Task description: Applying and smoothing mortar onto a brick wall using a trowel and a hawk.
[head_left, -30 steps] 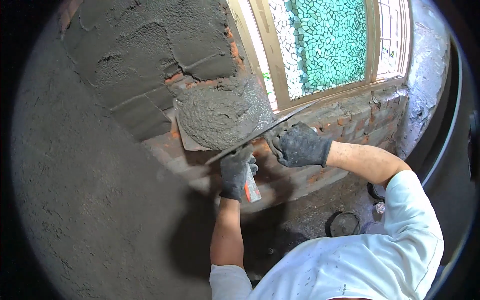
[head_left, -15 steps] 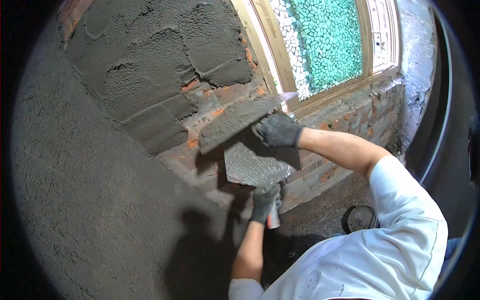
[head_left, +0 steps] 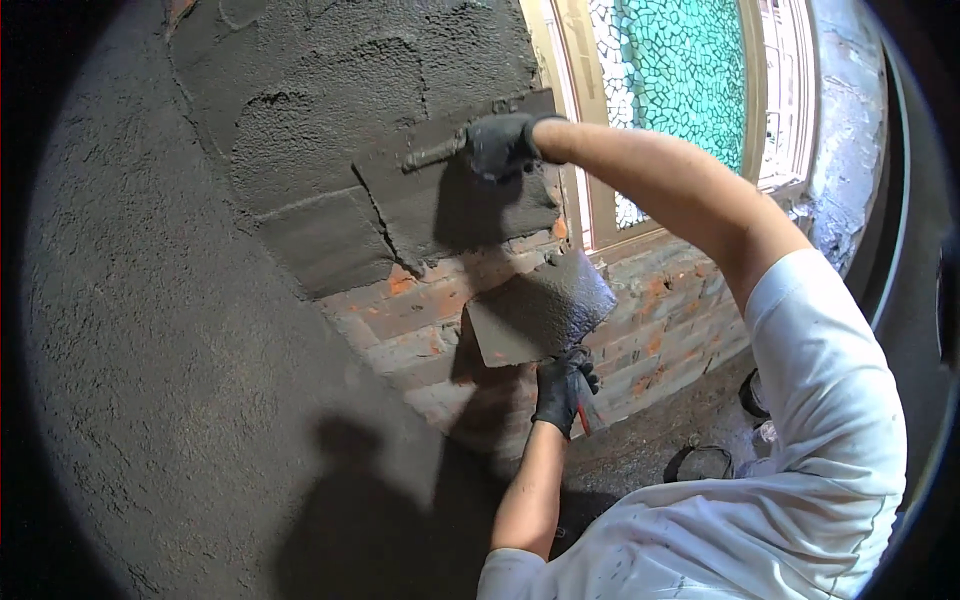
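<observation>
My right hand (head_left: 497, 147), in a dark glove, is closed round the handle of a plastering trowel (head_left: 432, 157). The trowel lies against the grey wet mortar (head_left: 330, 130) on the wall, left of the window. Lower down, my gloved left hand (head_left: 563, 388) grips the handle of a flat mortar hawk (head_left: 515, 325), whose reddish end sticks out below the fist. A thin grey smear covers the hawk's plate, held close to the bare brick (head_left: 405, 325). The trowel's blade is partly hidden by my hand and blends into the mortar.
A window (head_left: 690, 70) with green mosaic-patterned glass and a tan frame (head_left: 585, 130) borders the mortar on the right. To the left runs a wall of rough grey render (head_left: 150, 350). A dark round, ring-like thing (head_left: 703, 463) lies on the dirty floor below the brickwork.
My right hand has swung up and left, carrying the trowel from above the hawk onto the wall. Fresh mortar now covers brick left of the window. The hawk has less mortar on it.
</observation>
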